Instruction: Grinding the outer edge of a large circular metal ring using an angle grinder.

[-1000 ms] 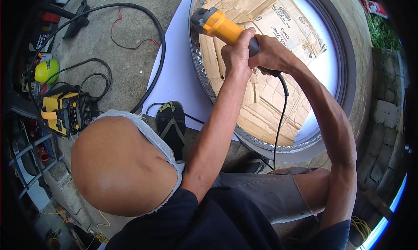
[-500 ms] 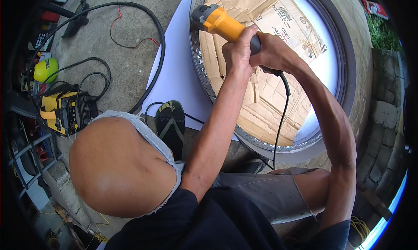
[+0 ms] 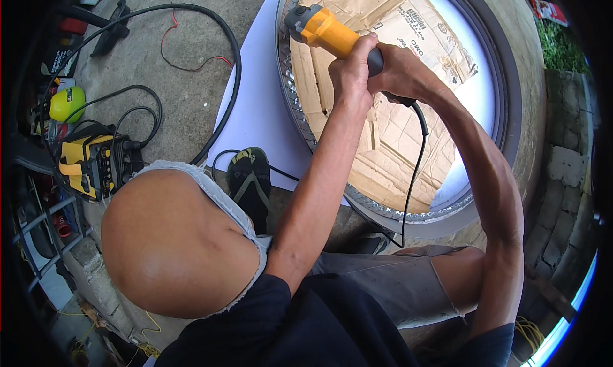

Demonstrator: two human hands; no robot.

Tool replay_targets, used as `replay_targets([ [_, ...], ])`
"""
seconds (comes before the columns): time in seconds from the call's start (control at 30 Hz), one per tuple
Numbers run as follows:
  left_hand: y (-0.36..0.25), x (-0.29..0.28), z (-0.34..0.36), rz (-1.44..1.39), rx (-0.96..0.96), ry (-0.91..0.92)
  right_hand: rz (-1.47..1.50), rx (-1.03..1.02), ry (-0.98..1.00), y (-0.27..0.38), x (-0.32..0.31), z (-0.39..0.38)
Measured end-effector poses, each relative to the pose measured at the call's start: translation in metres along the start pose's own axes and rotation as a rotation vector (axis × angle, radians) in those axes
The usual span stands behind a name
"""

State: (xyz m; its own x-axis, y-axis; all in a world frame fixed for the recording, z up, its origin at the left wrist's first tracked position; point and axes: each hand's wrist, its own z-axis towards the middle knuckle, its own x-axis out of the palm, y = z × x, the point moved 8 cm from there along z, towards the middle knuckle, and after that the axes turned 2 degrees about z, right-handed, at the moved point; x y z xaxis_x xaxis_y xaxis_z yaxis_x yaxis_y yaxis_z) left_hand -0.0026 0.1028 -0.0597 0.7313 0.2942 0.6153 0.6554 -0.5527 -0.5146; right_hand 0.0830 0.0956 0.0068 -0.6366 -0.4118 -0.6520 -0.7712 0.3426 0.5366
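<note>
Likely grinding left edge of ring: left hand, right hand, fingers wrapped round power tool; next needs steady angle.

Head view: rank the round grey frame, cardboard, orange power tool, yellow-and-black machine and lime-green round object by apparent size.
1. Round grey frame
2. Cardboard
3. Orange power tool and yellow-and-black machine: too close to rank, partly covered
4. Lime-green round object
</note>
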Motion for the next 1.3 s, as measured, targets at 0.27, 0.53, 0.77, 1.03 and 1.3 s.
replay_targets([
  [0.27, 0.01, 0.012, -0.004, 0.098, 0.01, 0.101, 0.17, 0.041, -0.04, -0.004, -0.01, -0.023],
  [0.53, 0.008, 0.008, 0.003, 0.111, 0.017, 0.071, 0.133, 0.014, -0.03, -0.004, -0.01, -0.012],
  [0.77, -0.002, 0.0, 0.0, 0.035, 0.017, 0.005, 0.089, 0.021, 0.043, -0.004, -0.001, 0.007],
  [1.03, -0.003, -0.001, 0.018, 0.042, 0.036, -0.003, 0.091, 0.055, 0.034, 0.006, -0.005, 0.012],
  [1.3, -0.003, 0.001, 0.019, 0.053, 0.031, 0.002, 0.101, 0.046, 0.012, -0.001, -0.007, 0.015],
])
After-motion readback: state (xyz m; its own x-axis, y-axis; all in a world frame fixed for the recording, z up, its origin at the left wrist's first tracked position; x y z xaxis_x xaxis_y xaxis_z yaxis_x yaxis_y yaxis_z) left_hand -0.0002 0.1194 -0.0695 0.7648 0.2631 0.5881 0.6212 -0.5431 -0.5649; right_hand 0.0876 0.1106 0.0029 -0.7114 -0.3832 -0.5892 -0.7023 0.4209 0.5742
